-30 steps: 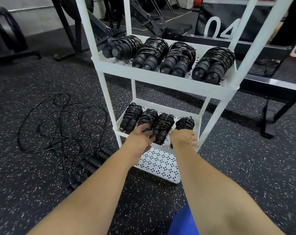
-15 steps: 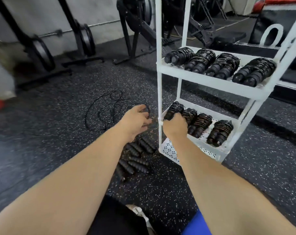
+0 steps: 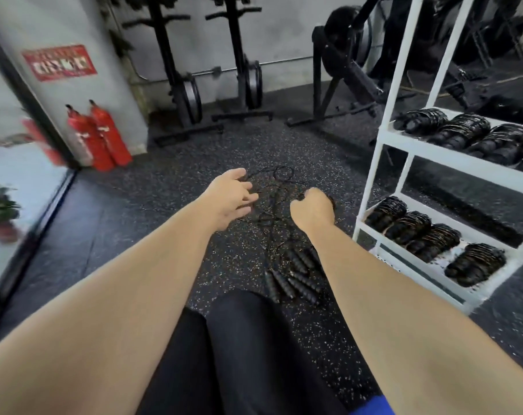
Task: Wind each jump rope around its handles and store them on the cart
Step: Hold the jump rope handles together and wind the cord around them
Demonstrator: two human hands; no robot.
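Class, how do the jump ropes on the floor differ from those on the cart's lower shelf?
The floor ropes lie unwound in loose tangled loops; the shelf ropes are coiled round their handles. The floor ropes' handles lie bare; the shelf ropes' are mostly wrapped. The floor ropes sprawl; the shelf ropes sit in a row. All are black.

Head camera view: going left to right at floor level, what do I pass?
Red fire extinguishers → left hand → right hand → white cart with wound jump ropes on its shelves.
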